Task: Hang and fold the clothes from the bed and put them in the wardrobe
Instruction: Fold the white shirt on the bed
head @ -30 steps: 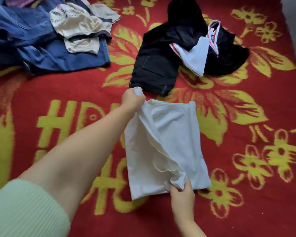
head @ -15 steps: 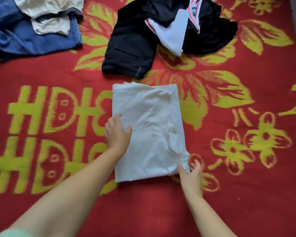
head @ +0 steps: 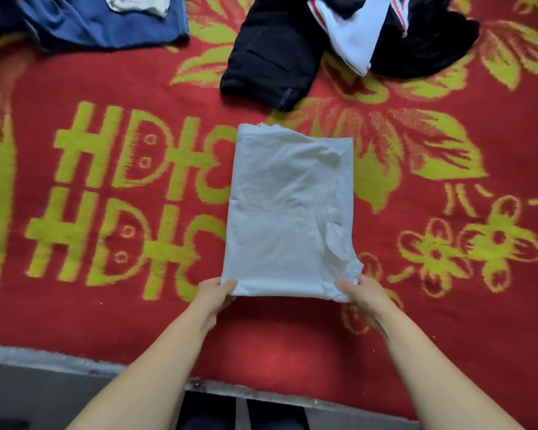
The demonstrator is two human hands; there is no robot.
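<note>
A white garment (head: 289, 212) lies folded into a tall rectangle on the red and yellow bed cover (head: 432, 321). My left hand (head: 215, 294) grips its near left corner, thumb on top. At the near right corner, my right hand (head: 362, 294) grips the cloth the same way, where the fabric is a bit bunched. Both forearms reach in from the bottom of the view.
A black garment with a white and red piece on it (head: 339, 41) lies at the back middle. Blue jeans (head: 106, 23) with a pale cloth on them lie at the back left. The bed's near edge (head: 75, 361) runs along the bottom.
The left side was folded over and smoothed flat. Both hands then slid to the near corners and took hold of them. The view shifted back toward the bed's edge.
</note>
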